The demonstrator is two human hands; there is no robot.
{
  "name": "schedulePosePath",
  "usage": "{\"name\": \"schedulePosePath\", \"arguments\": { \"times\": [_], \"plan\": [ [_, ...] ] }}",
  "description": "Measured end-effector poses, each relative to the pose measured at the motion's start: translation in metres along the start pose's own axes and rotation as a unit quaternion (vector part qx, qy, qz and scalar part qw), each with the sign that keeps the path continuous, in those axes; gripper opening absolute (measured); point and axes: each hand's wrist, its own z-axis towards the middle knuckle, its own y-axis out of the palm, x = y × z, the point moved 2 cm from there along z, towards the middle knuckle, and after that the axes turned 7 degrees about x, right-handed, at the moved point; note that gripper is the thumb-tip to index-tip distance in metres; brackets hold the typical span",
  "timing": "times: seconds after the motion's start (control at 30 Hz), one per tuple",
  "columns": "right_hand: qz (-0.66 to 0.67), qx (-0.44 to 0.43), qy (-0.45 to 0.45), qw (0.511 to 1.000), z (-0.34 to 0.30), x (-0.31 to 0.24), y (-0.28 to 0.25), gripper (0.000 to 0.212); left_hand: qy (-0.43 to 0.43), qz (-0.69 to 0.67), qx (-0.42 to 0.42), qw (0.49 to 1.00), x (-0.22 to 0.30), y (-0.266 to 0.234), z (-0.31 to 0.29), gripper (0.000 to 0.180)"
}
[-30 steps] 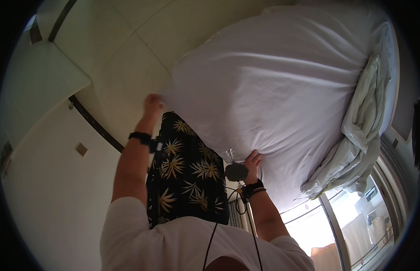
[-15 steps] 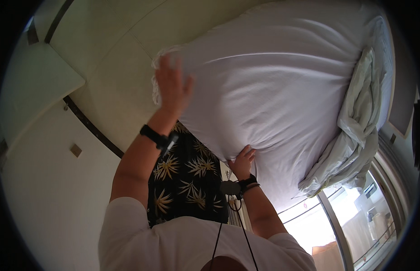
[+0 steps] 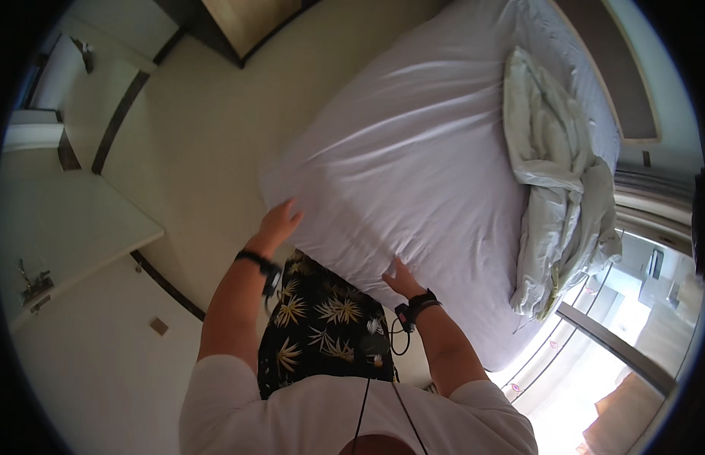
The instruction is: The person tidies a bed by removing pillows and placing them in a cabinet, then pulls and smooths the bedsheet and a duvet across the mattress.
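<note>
A pale lilac sheet (image 3: 413, 159) covers the mattress of a bed in front of me, with long wrinkles running across it. My left hand (image 3: 280, 221) is at the bed's near left corner, fingers apart and nothing seen in them; whether it touches the sheet is unclear. Close to the near edge, my right hand (image 3: 403, 279) is at the sheet with thumb and forefinger apart. Its other fingers are partly hidden. A crumpled whitish-green cover (image 3: 549, 174) lies in a long heap along the bed's right side.
A brown-grey headboard (image 3: 614, 68) stands at the far right. Bright glazing with a curtain (image 3: 648, 201) is at the lower right. Pale floor (image 3: 193, 152) runs along the bed's left, with a wooden cabinet (image 3: 250, 26) at the top and a white door (image 3: 95, 303) on the left.
My left hand has come down and nearer to me from above the bed's left corner. My right hand has lifted its spread fingers and shifted slightly nearer. The view has turned, showing the cabinet.
</note>
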Motion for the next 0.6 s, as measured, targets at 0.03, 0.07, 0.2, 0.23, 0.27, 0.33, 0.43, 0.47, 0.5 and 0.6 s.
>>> {"name": "schedulePosePath", "arguments": {
  "times": [0.03, 0.07, 0.2, 0.23, 0.27, 0.33, 0.43, 0.47, 0.5, 0.6],
  "plan": [
    [0.133, 0.032, 0.036, 0.99, -0.006, -0.007, -0.008, 0.071, 0.003, 0.0, 0.018, 1.0, -0.009, -0.013, -0.014, 0.037],
    [0.123, 0.106, 0.119, 0.979, -0.017, 0.0, -0.024, 0.07, -0.041, 0.046, -0.065, 0.996, -0.014, -0.045, -0.044, 0.026],
    [0.156, 0.119, 0.143, 0.97, -0.049, 0.004, -0.026, 0.066, -0.117, 0.114, -0.015, 0.986, -0.112, -0.099, -0.121, 0.02],
    [0.115, 0.128, 0.165, 0.971, -0.058, 0.013, -0.021, 0.067, -0.143, 0.099, 0.007, 0.985, -0.144, -0.11, -0.139, 0.022],
    [0.074, 0.143, 0.198, 0.967, -0.067, 0.027, -0.015, 0.067, -0.16, 0.084, 0.004, 0.984, -0.154, -0.124, -0.147, 0.024],
    [0.072, 0.191, 0.256, 0.945, -0.083, 0.032, 0.0, 0.067, -0.161, 0.102, 0.008, 0.982, -0.212, -0.143, -0.171, 0.027],
    [0.071, 0.188, 0.39, 0.899, -0.099, -0.012, -0.007, 0.07, -0.126, 0.056, 0.053, 0.989, -0.25, -0.167, -0.178, 0.028],
    [0.095, 0.172, 0.4, 0.895, -0.09, -0.045, -0.004, 0.071, -0.033, 0.267, -0.01, 0.963, -0.299, -0.175, -0.196, 0.028],
    [0.134, 0.186, 0.388, 0.893, -0.07, -0.066, 0.011, 0.071, -0.055, 0.213, 0.078, 0.972, -0.352, -0.185, -0.222, 0.027],
    [-0.072, 0.079, 0.232, 0.967, -0.013, -0.108, 0.034, 0.069, -0.018, 0.17, -0.087, 0.981, -0.344, -0.234, -0.173, 0.026]
  ]
}}
